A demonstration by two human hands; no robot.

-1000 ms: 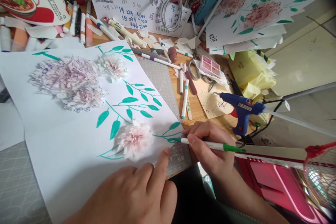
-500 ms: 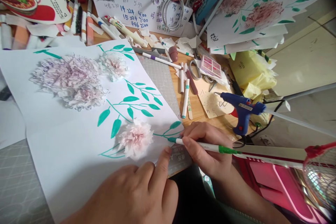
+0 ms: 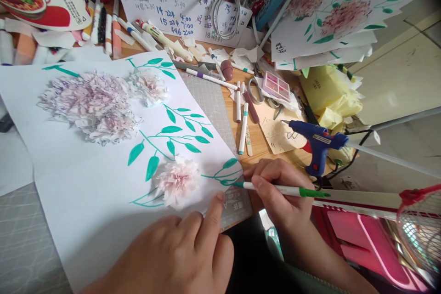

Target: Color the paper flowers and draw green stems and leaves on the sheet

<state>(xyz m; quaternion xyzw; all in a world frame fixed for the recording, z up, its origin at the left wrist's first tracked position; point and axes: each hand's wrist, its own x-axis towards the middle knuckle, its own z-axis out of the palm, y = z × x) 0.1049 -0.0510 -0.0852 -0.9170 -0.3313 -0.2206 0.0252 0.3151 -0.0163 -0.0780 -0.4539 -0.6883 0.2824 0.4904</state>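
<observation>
My right hand (image 3: pixel 284 193) pinches a white-barrelled green marker (image 3: pixel 272 188), its tip at a leaf outline near the right edge of the paper sheet (image 3: pixel 86 211). My left hand (image 3: pixel 179 252) rests on the sheet's lower edge, index finger stretched out just below that outline, holding nothing. Between the hands and the other drawings sits a pale pink paper flower (image 3: pixel 177 181). Green painted leaves (image 3: pixel 172 129) branch above it. A large lilac-tinged flower cluster (image 3: pixel 93 105) and a small pale flower (image 3: pixel 149 86) are fixed farther up the sheet.
A grey cutting mat (image 3: pixel 210 96) lies under the sheet. To the right stand a blue glue gun (image 3: pixel 317 142), scissors (image 3: pixel 255 91) and a pink palette (image 3: pixel 276 86). Loose markers (image 3: pixel 243 128) and paper scraps litter the wooden table. Finished flower sheets (image 3: pixel 344 14) lean at upper right.
My right hand has moved a little to the right with the marker, leaving a new green leaf outline at the sheet's edge. My left hand stays in place.
</observation>
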